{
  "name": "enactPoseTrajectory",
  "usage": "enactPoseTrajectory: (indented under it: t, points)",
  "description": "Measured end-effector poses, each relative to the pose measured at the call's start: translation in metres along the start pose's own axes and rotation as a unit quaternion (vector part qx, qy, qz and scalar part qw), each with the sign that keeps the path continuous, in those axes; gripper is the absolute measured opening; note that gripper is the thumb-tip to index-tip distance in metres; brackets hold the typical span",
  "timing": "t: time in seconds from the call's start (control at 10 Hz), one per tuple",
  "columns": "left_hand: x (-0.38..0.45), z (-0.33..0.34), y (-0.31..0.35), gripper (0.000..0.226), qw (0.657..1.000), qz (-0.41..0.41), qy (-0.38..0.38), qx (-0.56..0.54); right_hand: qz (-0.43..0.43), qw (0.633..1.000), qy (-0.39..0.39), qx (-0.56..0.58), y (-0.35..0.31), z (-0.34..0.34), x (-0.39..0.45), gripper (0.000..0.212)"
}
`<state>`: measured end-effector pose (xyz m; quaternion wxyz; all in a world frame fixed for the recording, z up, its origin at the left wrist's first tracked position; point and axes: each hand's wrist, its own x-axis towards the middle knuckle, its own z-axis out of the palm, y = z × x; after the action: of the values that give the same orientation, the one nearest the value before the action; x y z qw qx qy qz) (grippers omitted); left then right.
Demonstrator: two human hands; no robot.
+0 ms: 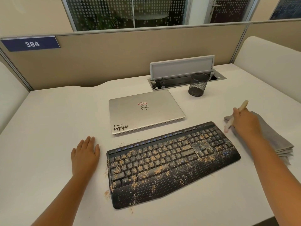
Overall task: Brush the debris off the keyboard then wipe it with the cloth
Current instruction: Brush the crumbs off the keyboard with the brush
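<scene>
Head view, black keyboard (pixel 171 162) strewn with tan crumbs (pixel 153 158), right hand (pixel 244 122) gripping seemingly a brush (pixel 236 116), left hand (pixel 86 152) spread flat.

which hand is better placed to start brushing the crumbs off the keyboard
Right hand: it already grips the pale-handled brush beside the crumb-covered black keyboard. Left hand lies flat and empty on the white desk.

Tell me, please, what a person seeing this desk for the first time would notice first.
The black keyboard in the middle of the white desk stands out, because tan crumbs cover its keys and palm rest. Behind it lies a closed silver laptop. The right hand holds a brush above a folded grey cloth at the keyboard's right end, while the left hand lies flat on the desk.
</scene>
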<state>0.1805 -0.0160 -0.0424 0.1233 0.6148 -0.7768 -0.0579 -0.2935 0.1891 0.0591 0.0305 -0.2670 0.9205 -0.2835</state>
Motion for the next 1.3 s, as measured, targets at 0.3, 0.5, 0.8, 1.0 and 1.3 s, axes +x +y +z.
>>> enactPoseTrajectory:
  t: [0.3,0.5,0.8,1.0,1.3]
  points:
    - [0.0,0.0,0.0,0.048,1.0,-0.002,-0.004,0.002,-0.028,0.994,-0.09,-0.047,-0.003,-0.003,-0.001,0.04]
    - [0.0,-0.001,0.001,0.048,1.0,-0.003,-0.002,0.0,-0.062,0.993,-0.1,-0.005,-0.012,-0.005,-0.003,0.038]
    - [-0.001,-0.001,0.0,0.047,1.0,0.005,0.0,0.004,-0.071,0.995,-0.062,0.027,-0.015,0.005,-0.012,0.044]
    - [-0.001,-0.001,0.0,0.047,1.0,0.004,0.0,0.002,-0.088,0.992,-0.088,0.013,-0.021,0.014,-0.018,0.047]
    - [0.0,-0.001,0.0,0.047,1.0,0.004,-0.001,0.005,-0.067,0.99,-0.064,0.11,-0.032,0.009,-0.019,0.033]
